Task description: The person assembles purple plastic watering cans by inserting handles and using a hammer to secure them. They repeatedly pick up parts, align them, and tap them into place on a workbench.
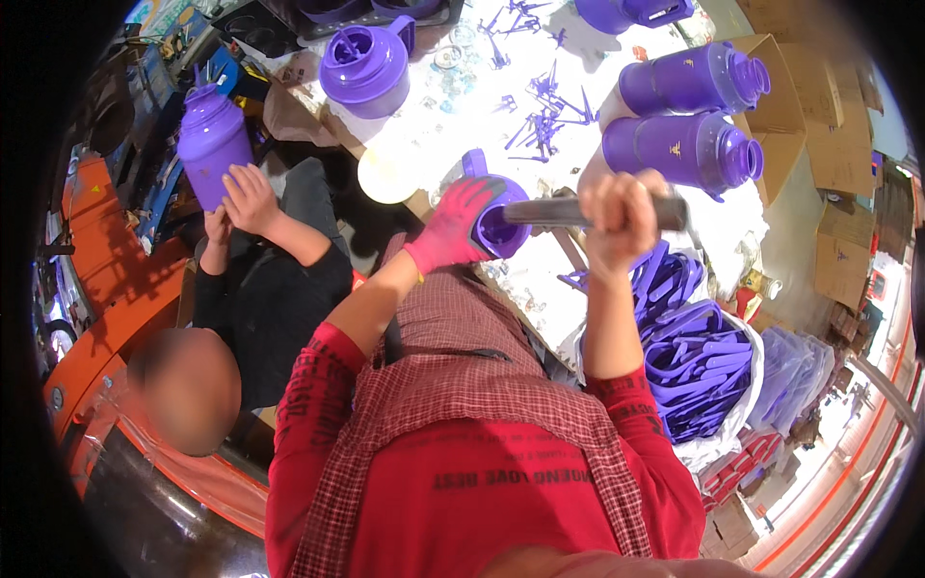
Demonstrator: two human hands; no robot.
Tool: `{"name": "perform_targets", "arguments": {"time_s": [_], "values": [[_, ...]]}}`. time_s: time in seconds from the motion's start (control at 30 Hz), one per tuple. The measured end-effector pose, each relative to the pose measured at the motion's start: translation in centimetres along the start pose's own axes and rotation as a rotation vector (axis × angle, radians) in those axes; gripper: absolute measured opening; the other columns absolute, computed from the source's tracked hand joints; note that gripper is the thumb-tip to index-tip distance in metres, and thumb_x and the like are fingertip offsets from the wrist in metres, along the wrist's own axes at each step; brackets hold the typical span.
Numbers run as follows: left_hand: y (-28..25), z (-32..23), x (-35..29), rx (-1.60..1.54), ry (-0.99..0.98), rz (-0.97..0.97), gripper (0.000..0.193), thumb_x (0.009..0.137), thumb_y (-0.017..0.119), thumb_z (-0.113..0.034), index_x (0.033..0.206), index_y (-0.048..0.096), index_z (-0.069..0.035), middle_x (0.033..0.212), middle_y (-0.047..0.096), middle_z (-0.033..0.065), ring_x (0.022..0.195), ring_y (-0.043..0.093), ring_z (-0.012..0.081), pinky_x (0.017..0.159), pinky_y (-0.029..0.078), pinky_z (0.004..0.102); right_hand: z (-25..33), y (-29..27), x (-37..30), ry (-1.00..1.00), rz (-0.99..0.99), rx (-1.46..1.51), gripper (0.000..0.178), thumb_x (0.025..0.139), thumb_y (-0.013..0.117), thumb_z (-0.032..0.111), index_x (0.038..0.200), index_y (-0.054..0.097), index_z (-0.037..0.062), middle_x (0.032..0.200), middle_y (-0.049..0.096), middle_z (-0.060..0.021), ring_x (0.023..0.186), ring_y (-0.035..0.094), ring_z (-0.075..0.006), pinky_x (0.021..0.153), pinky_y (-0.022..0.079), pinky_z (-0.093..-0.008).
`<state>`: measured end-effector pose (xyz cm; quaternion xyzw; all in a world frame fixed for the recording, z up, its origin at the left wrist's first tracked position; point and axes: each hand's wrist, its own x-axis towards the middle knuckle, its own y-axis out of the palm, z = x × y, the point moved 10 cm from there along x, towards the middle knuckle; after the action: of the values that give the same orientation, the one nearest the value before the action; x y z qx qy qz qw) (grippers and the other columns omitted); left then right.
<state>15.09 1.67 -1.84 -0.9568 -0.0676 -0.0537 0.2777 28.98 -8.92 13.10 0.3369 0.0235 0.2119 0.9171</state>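
Observation:
My left hand (455, 223), in a pink glove with dark fingertips, is wrapped round a purple bottle top (515, 241) with a loop handle at its far side. Closed around a dark grey rod-like tool (549, 211), my bare right hand (620, 217) is just to the right of it. The tool's left end lies over the round opening of the bottle top; whether it touches cannot be made out. Beyond my hands, small purple plastic pieces (547, 108) are scattered on the white table (453, 125).
Two purple bottles (679, 152) lie at the far right, and a large purple jug (364, 72) stands at the far left. A bag of purple straps (699, 371) is beside my right forearm. At the left a co-worker's hands (252, 199) hold a purple bottle (214, 140). Cardboard boxes (843, 236) stand right.

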Motion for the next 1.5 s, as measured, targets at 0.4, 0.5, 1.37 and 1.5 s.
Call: {"name": "perform_targets", "arguments": {"time_s": [0.4,0.5,1.37,1.5], "values": [[-0.2,-0.8,0.3,-0.085,0.045,0.018,0.095,0.061,0.088,-0.039,0.143,0.050,-0.013,0.148,0.048,0.0127,0.138,0.042,0.0353,0.119,0.028,0.0518,-5.9,-2.6,-3.1,0.297,-0.053,-0.199,0.015,0.094,0.062,0.005,0.086,0.049,0.0051,0.055,0.043,-0.0014,0.045,0.042,-0.0116,0.044,0.037,-0.0308],[-0.6,-1.0,0.6,-0.040,0.058,0.025,0.092,0.060,0.089,-0.037,0.140,0.051,-0.012,0.144,0.050,0.0131,0.136,0.045,0.0354,0.116,0.032,0.0505,-4.2,-1.4,-1.6,0.142,-0.115,-0.028,0.015,0.096,0.058,0.003,0.086,0.048,0.0061,0.054,0.044,-0.0010,0.043,0.042,-0.0118,0.044,0.037,-0.0290],[-0.3,-2.1,0.9,0.098,0.192,-0.030,0.091,0.054,0.089,-0.035,0.136,0.056,-0.015,0.151,0.046,0.0088,0.142,0.038,0.0373,0.122,0.021,0.0582,-7.0,-9.6,2.3,-0.068,0.411,-1.211,0.025,0.084,0.062,-0.009,0.106,0.059,0.0017,0.104,0.063,-0.0133,0.100,0.062,-0.0263,0.094,0.047,-0.0344],[-0.9,-1.2,1.5,0.276,0.220,-0.011,0.087,0.048,0.089,-0.032,0.128,0.060,-0.018,0.152,0.046,0.0060,0.143,0.038,0.0348,0.121,0.022,0.0604,-12.0,-12.4,0.4,-0.046,0.794,-1.538,0.044,0.072,0.060,-0.015,0.112,0.060,0.0016,0.123,0.062,-0.0178,0.115,0.059,-0.0371,0.098,0.048,-0.0420]]}}
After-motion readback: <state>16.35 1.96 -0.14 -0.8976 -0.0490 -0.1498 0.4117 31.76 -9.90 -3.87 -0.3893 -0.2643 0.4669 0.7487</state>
